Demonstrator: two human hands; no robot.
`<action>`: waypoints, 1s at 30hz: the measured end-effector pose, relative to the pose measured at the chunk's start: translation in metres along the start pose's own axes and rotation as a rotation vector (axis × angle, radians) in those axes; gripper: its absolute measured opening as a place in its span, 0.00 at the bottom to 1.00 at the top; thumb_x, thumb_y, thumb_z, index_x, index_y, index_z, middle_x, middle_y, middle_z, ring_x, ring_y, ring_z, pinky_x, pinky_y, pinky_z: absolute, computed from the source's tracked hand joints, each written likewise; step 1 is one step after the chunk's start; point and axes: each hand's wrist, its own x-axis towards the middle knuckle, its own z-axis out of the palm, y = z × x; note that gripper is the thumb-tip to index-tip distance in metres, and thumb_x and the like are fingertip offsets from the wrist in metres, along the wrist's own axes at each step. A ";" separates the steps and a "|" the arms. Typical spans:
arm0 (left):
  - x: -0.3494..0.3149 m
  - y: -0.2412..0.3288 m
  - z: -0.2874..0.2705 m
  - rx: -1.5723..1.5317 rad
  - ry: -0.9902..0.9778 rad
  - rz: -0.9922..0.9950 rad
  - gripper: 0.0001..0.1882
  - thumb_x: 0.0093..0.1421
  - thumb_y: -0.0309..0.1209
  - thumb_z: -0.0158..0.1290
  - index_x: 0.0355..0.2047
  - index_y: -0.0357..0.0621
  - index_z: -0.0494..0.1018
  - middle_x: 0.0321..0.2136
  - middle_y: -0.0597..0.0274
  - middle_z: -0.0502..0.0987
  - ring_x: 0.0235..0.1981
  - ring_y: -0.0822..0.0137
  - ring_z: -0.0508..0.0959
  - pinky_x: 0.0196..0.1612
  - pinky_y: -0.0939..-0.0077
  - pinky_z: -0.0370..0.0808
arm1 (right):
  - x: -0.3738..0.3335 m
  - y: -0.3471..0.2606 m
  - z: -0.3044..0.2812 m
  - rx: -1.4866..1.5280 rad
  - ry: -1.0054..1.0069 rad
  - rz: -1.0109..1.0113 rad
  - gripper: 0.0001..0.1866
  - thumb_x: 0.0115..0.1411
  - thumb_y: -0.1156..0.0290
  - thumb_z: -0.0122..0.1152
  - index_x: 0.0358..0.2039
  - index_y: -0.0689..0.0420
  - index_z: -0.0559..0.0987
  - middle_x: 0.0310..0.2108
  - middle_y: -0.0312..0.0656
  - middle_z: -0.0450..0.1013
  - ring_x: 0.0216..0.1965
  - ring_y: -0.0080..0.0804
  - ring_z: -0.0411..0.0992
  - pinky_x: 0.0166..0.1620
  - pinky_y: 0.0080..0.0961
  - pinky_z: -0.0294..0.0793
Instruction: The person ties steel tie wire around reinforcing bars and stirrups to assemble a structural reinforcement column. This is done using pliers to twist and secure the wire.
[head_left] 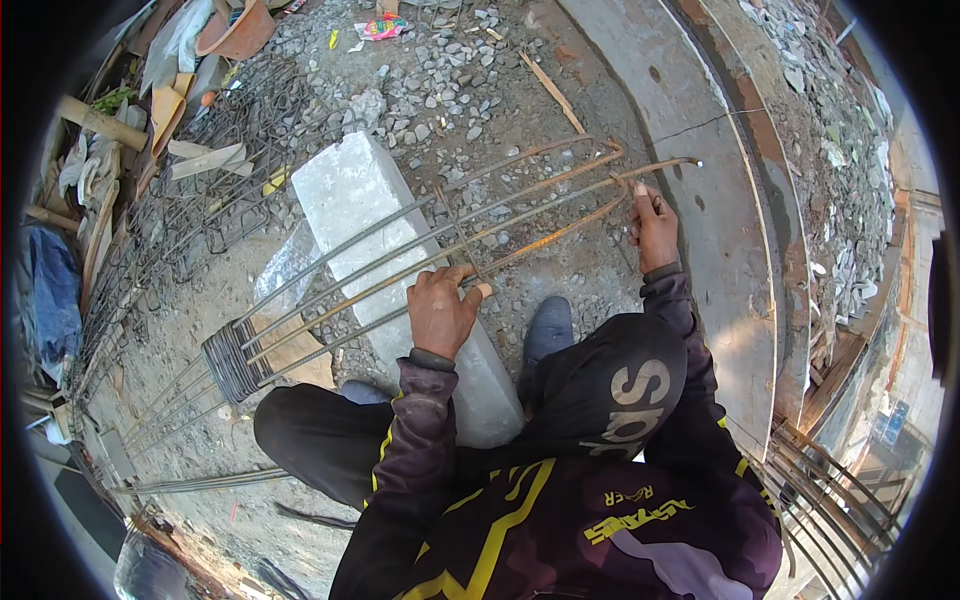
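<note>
Several long steel reinforcing bars (375,240) run side by side from the lower left to hooked ends at the upper right. They rest across a pale concrete block (345,180). A thin square steel stirrup (460,232) stands around the bars just beyond the block. My left hand (445,312) is closed at the stirrup's near corner, with its thumb and index finger on either side. My right hand (655,228) is pinched beside the bent bar ends; what its fingers hold is too small to make out. A tight stack of stirrups (235,362) surrounds the bars farther left.
Gravel (430,95) and loose wire-like steel pieces cover the ground ahead. A concrete ledge (725,250) curves along the right, with more bars (825,500) at the lower right. An orange basin (238,30) and scrap wood lie at the upper left. My shoe (549,325) is beside the block.
</note>
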 end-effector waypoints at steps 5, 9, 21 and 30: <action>0.006 -0.006 -0.009 -0.088 -0.085 0.053 0.19 0.50 0.38 0.61 0.39 0.41 0.77 0.35 0.53 0.79 0.37 0.53 0.76 0.41 0.63 0.71 | -0.032 -0.006 -0.013 -0.087 -0.011 -0.170 0.17 0.64 0.60 0.54 0.44 0.61 0.77 0.15 0.24 0.55 0.16 0.11 0.51 0.18 0.13 0.49; 0.009 0.014 -0.027 -0.169 0.032 -0.083 0.18 0.51 0.31 0.60 0.42 0.38 0.76 0.34 0.50 0.78 0.34 0.56 0.77 0.39 0.66 0.73 | -0.072 -0.007 -0.023 0.141 -0.422 -0.015 0.14 0.63 0.64 0.54 0.38 0.62 0.78 0.17 0.27 0.62 0.16 0.13 0.54 0.20 0.16 0.53; -0.042 0.062 -0.007 -1.367 -0.095 -0.348 0.16 0.65 0.32 0.48 0.49 0.36 0.72 0.36 0.56 0.77 0.36 0.70 0.78 0.44 0.76 0.76 | -0.078 0.027 0.007 -0.164 -1.139 0.126 0.14 0.65 0.62 0.52 0.39 0.60 0.76 0.26 0.33 0.70 0.27 0.17 0.66 0.31 0.19 0.67; -0.049 0.035 0.000 -1.151 -0.247 -0.400 0.17 0.66 0.32 0.46 0.51 0.33 0.69 0.36 0.55 0.77 0.35 0.68 0.79 0.42 0.76 0.78 | -0.089 0.038 0.039 -0.193 -1.489 0.368 0.15 0.66 0.64 0.47 0.44 0.62 0.74 0.27 0.35 0.68 0.28 0.17 0.65 0.33 0.18 0.66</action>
